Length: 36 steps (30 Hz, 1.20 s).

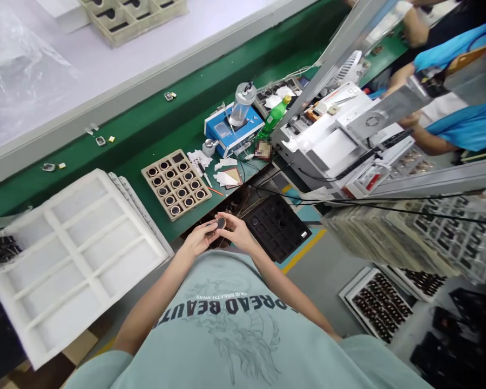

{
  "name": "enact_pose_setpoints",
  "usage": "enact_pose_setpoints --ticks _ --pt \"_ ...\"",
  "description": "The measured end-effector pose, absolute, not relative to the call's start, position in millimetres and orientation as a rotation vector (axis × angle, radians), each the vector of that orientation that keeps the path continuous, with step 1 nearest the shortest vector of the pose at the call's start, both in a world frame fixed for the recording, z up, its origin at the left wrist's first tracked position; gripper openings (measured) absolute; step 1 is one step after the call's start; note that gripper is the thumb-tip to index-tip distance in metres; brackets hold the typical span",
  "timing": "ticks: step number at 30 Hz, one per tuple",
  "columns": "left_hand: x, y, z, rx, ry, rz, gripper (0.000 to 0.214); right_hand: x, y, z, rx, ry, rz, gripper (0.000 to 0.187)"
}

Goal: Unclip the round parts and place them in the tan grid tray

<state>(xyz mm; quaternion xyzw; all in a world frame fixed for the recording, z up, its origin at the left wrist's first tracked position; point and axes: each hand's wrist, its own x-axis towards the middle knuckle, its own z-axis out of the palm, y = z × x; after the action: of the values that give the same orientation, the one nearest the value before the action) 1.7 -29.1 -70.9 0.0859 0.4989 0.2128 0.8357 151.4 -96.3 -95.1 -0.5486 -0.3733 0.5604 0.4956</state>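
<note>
Pale green tee [227,335] on the wearer fills the bottom of the view, nearest the cam. Just past it, L hand [198,239] and R hand [237,233] meet in front of the chest w/ a small round part [221,222], dark face, thin bright rim. Grip: fingers of both clamped on that part, at its edges, prob. to leave the face uncovered & keep it steady; held close to the body, prob. b/c that's easiest to look at.

Beige tray [191,206] sits on the green counter [156,219], just beyond L hand, prob. for short reach. Similar round pcs stand one per slot, prob. so they don't knock; one corner slot shows no round pc. Paper scraps [227,177] lie just beside, near the blue machine [219,141], which has a clear cylinder [242,105] on top; prob. parked at the back to free the front edge. Green bottle [273,119], yellow cap, stands next to it. Black tray [294,244] is lower, past the counter edge, on R side.

Writing: tee print is upside down from here, approx. "SPREAD BEAUTY", ends lost in folds; smaller line seems to incl. "BREATH AWAY". White label [303,234] on the black tray: too small to read. Bottle: no brand legible.
</note>
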Motion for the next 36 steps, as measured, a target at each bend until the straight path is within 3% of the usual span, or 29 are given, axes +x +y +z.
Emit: enact_pose_setpoints --ticks 5,9,14,23,32,36 --pt "45.4 -25.2 -95.4 0.16 1.137 0.321 0.006 177.6 -100.5 -117.2 -1.587 -0.696 1.193 0.061" --pt "97.6 -3.3 -121.9 0.055 1.251 0.31 0.019 221.8 -81.8 -132.4 -2.146 -0.842 0.847 0.048" --pt "151.4 25.5 -149.6 0.024 1.315 0.315 0.018 267.6 -70.0 -138.9 -2.341 -0.97 0.535 0.053" --pt "158.8 16.6 -145.6 0.285 1.337 0.341 0.008 281.3 -114.3 -133.0 -2.093 -0.749 0.746 0.058" --pt "104.5 -17.7 -89.9 0.918 1.125 0.404 0.03 244.5 -80.4 -98.1 -1.916 -1.24 0.808 0.054" --pt "74.2 -8.3 -77.8 0.822 1.124 0.492 0.031 219.9 -66.8 -81.5 -1.777 -1.269 0.933 0.05"
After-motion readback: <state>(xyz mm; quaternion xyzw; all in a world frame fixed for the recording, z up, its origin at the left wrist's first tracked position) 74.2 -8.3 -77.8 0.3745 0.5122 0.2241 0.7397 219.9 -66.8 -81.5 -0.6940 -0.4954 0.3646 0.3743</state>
